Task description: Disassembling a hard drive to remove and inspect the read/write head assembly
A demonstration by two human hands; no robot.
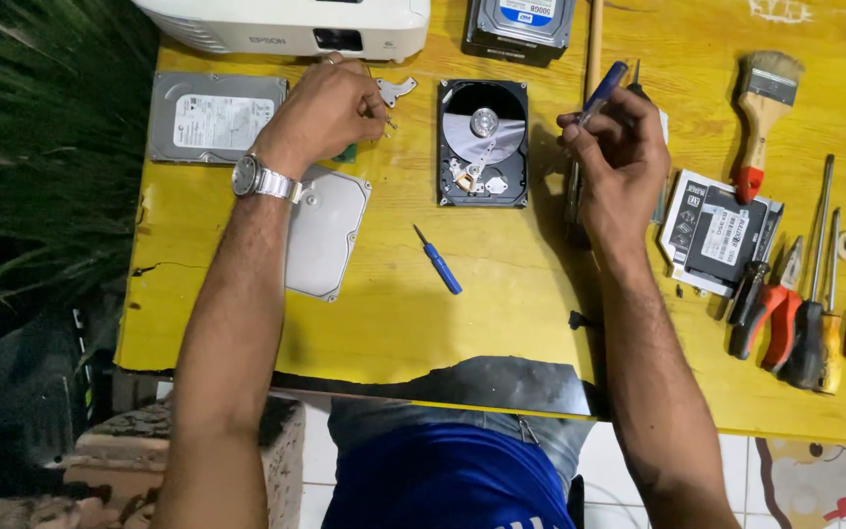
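Head view: small part (381,116) half-hidden under left hand (330,108)

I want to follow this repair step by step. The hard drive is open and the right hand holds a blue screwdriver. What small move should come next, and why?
Probably bring the blue screwdriver in the right hand down to the open hard drive. Its lid is already off, the disk is bare, and the left hand rests on small parts nearby.

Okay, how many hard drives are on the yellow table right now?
3, maybe more. An opened hard drive lies in the middle between the hands, a closed silver hard drive sits at the left, and a black hard drive is cut off at the top edge.
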